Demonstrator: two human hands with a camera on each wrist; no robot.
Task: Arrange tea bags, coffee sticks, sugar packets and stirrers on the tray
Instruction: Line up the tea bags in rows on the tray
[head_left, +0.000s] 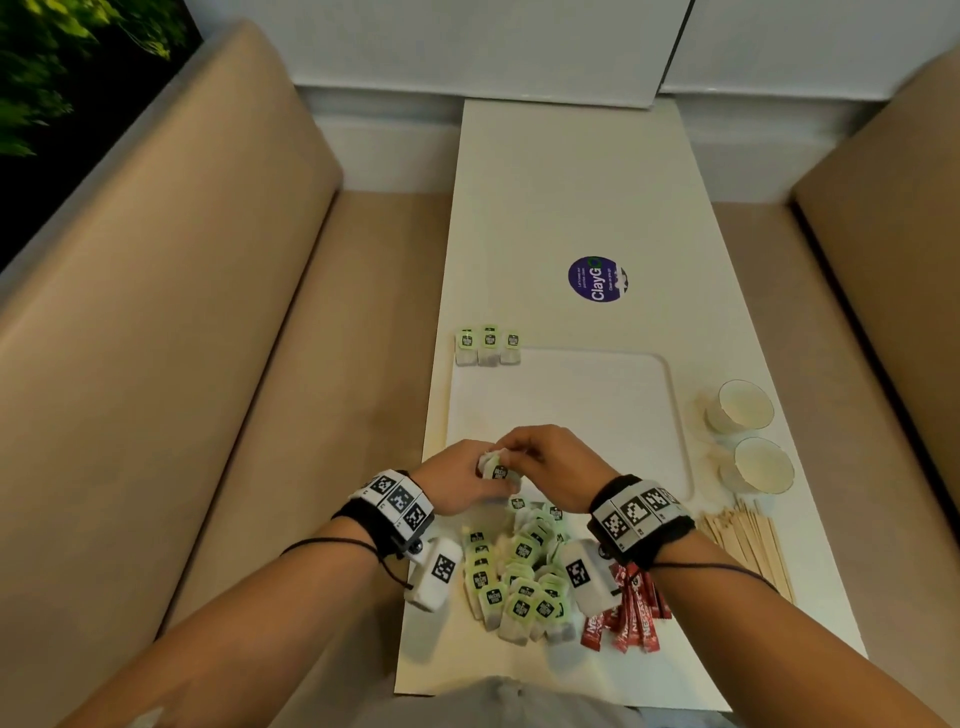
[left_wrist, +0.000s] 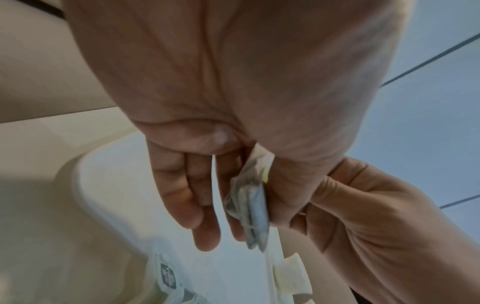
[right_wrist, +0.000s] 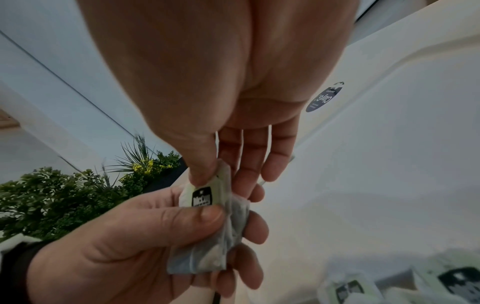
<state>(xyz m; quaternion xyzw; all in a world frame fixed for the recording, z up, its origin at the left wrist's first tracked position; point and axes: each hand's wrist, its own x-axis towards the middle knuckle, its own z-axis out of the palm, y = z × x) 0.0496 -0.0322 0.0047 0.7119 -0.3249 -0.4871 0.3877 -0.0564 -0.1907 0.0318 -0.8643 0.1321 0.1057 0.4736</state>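
Observation:
Both hands meet over the near edge of the white tray (head_left: 670, 415). My left hand (head_left: 460, 475) grips a small stack of tea bags (head_left: 497, 470) with green tags between thumb and fingers. My right hand (head_left: 540, 457) pinches the top of the same tea bags (right_wrist: 207, 207), thumb on the tag. In the left wrist view the tea bags (left_wrist: 249, 207) sit between thumb and fingers. Three tea bags (head_left: 488, 345) lie in a row at the tray's far left corner. A heap of tea bags (head_left: 519, 577) lies in front of the tray, with red coffee sticks (head_left: 628, 608) beside it and wooden stirrers (head_left: 748, 540) farther right.
Two paper cups (head_left: 748, 431) lie on the table right of the tray. A round purple sticker (head_left: 597, 279) marks the white table (head_left: 571, 182) beyond the tray. Beige bench seats flank the table on both sides. Green plants stand at the far left.

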